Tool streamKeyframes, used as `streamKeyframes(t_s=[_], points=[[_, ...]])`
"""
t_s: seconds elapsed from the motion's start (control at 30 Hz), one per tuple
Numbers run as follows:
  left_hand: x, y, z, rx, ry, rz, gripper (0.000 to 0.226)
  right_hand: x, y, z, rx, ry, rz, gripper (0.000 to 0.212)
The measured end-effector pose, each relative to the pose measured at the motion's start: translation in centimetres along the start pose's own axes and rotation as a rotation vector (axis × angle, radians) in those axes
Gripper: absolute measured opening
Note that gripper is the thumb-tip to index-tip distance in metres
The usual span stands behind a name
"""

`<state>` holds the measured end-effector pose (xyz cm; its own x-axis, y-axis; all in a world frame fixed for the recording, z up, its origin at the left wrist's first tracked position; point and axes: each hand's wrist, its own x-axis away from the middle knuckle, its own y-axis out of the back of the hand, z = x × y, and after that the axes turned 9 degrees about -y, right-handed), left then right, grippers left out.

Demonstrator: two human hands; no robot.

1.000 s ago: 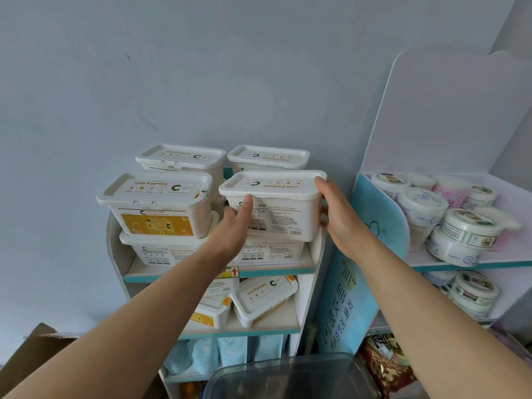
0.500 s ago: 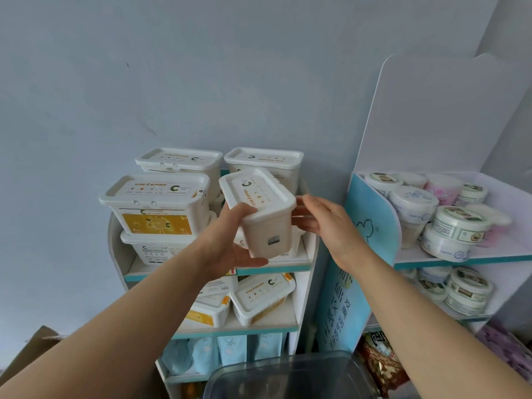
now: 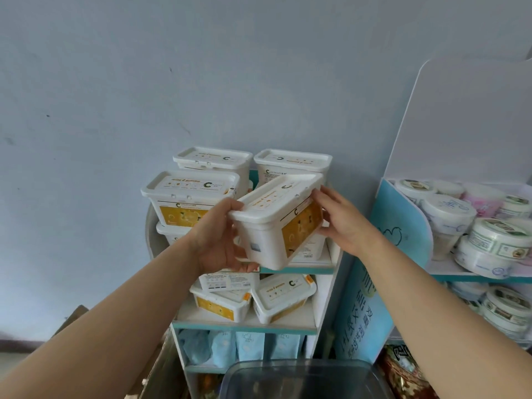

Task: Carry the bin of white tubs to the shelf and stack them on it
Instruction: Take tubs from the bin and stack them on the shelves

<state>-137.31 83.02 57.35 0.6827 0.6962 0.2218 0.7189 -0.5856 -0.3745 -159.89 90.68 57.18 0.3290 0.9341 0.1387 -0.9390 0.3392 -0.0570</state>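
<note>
A white tub with a yellow label (image 3: 276, 223) hangs tilted in front of the top level of the white shelf (image 3: 299, 269). My left hand (image 3: 218, 240) grips its near end, thumb on the lid and fingers under the base. My right hand (image 3: 342, 223) holds its far end, fingers on the lid's corner and on the labelled side. Behind it, several more white tubs (image 3: 190, 200) stand stacked on that level. Two tubs (image 3: 283, 296) lie on the level below. The clear grey bin (image 3: 299, 380) is at the bottom edge, its inside dark.
A blue-sided shelf (image 3: 400, 234) full of round white jars (image 3: 501, 240) stands to the right. Blue packets (image 3: 250, 345) fill a lower level of the white shelf. A brown cardboard box (image 3: 72, 318) sits at lower left. A bare grey wall rises behind.
The tub has been lifted off the stack and turned, its yellow label now facing right. My right hand has come back onto its far end.
</note>
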Motion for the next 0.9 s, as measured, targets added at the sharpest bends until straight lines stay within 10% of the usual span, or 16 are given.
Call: streamKeyframes(t_s=[0.27, 0.9], points=[[-2.1, -3.5, 0.0, -0.489, -0.430, 0.038, 0.081, 0.1, 1.1, -0.7, -0.145, 0.132, -0.206, 0.041], [-4.0, -2.7, -7.1, -0.655, -0.770, -0.152, 0.044, -0.9, 0.2, 4.7, 0.065, 0.411, -0.414, 0.020]])
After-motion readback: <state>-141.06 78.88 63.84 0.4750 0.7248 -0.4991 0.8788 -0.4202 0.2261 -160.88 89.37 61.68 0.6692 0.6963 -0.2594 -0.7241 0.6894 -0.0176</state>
